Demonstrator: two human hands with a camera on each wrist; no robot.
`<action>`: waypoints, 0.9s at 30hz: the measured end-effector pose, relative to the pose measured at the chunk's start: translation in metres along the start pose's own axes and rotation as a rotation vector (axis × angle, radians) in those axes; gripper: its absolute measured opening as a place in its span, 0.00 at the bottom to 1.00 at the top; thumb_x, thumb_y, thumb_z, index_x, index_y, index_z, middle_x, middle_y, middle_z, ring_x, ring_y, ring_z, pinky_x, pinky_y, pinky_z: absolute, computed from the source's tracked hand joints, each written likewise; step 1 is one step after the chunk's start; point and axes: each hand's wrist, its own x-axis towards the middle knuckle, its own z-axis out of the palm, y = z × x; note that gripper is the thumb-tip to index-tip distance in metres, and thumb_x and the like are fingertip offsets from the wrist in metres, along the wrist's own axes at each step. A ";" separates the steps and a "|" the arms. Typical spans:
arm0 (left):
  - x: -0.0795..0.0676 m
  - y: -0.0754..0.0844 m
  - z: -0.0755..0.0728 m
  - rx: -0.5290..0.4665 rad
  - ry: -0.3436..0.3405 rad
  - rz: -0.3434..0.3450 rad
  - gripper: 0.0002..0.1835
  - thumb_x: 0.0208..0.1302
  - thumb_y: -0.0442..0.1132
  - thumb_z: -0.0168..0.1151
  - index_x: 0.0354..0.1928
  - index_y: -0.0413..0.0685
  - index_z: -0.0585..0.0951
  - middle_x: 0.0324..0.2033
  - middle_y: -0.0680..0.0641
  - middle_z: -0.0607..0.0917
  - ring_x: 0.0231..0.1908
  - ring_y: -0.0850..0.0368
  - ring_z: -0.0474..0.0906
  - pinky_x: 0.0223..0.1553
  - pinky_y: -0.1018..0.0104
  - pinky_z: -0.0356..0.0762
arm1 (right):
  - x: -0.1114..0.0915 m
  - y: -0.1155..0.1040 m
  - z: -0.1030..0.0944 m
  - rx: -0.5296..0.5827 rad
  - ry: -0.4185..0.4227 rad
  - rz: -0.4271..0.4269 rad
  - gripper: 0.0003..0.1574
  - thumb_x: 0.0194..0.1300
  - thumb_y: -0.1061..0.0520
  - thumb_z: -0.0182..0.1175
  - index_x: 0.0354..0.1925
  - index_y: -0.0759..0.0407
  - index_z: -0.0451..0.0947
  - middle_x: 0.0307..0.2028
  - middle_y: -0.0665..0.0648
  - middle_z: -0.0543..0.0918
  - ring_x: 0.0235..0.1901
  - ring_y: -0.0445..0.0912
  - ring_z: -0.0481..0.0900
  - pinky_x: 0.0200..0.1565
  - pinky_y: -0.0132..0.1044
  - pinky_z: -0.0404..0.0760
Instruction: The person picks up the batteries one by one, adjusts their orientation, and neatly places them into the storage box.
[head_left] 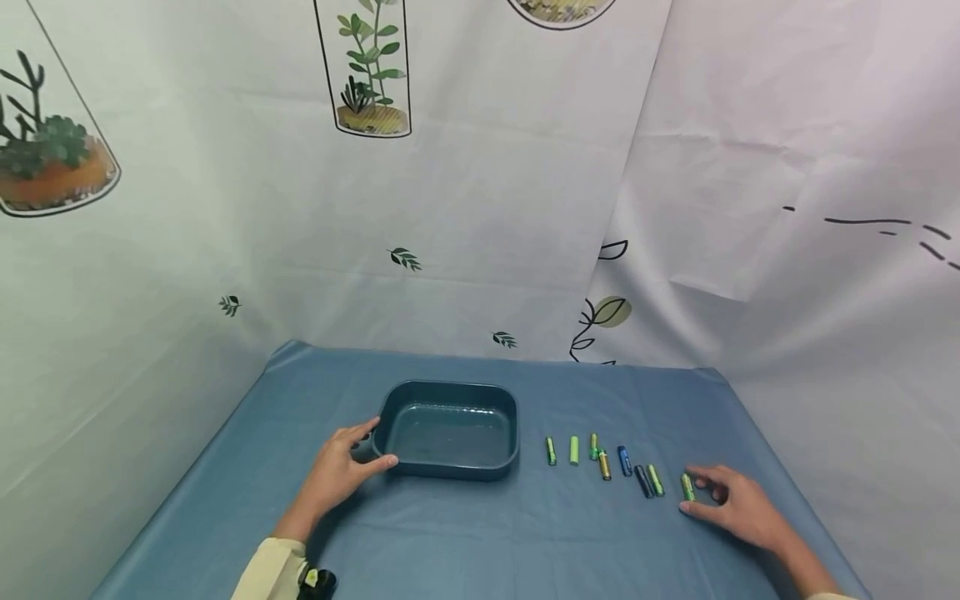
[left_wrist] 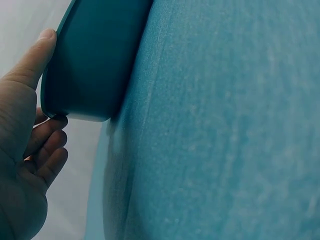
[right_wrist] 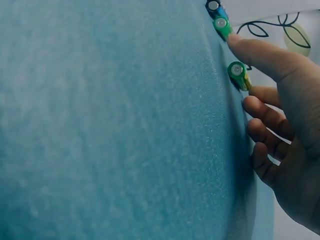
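Note:
A dark teal rectangular baking dish [head_left: 453, 467] stands on the blue cloth, left of the middle. At its left end my left hand [head_left: 341, 471] holds it, thumb at the near corner and a finger at the far one; in the left wrist view the thumb [left_wrist: 37, 57] meets the rim and the other fingers curl by the end. At the right, my right hand [head_left: 738, 504] spreads thumb and fingers around a green battery [head_left: 687, 487]. In the right wrist view a gap separates the thumb [right_wrist: 260, 55] from that battery [right_wrist: 237, 70].
Several more batteries lie between dish and right hand, among them a light green one [head_left: 573, 451], a gold-and-dark one [head_left: 604, 465], a blue one [head_left: 625, 461] and a dark one [head_left: 643, 482]. White printed curtains [head_left: 480, 208] stand behind the blue table cloth [head_left: 480, 542].

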 end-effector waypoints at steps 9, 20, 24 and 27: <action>-0.001 -0.002 0.003 -0.032 0.020 -0.011 0.49 0.55 0.63 0.75 0.74 0.48 0.72 0.65 0.33 0.75 0.61 0.34 0.75 0.53 0.37 0.78 | -0.003 0.006 0.004 0.013 0.049 -0.025 0.35 0.53 0.42 0.79 0.54 0.61 0.86 0.36 0.48 0.81 0.28 0.35 0.69 0.29 0.32 0.67; -0.002 -0.004 0.002 -0.081 0.019 -0.038 0.49 0.54 0.62 0.77 0.74 0.49 0.72 0.66 0.32 0.75 0.63 0.33 0.73 0.55 0.36 0.77 | 0.005 -0.011 0.002 0.001 0.178 -0.086 0.31 0.53 0.41 0.79 0.51 0.55 0.88 0.36 0.48 0.82 0.31 0.34 0.75 0.30 0.33 0.75; -0.001 -0.005 0.002 -0.090 0.009 -0.042 0.49 0.54 0.62 0.76 0.75 0.50 0.71 0.67 0.33 0.74 0.65 0.33 0.72 0.56 0.36 0.77 | 0.014 -0.031 -0.002 -0.011 0.241 -0.117 0.31 0.55 0.40 0.78 0.52 0.54 0.87 0.39 0.50 0.83 0.34 0.39 0.78 0.31 0.35 0.77; 0.000 -0.005 0.002 -0.092 0.006 -0.040 0.49 0.54 0.63 0.76 0.75 0.50 0.71 0.68 0.34 0.74 0.65 0.33 0.71 0.56 0.37 0.76 | 0.022 -0.048 -0.002 -0.008 0.307 -0.149 0.31 0.55 0.41 0.78 0.52 0.54 0.87 0.40 0.50 0.83 0.35 0.41 0.79 0.31 0.35 0.77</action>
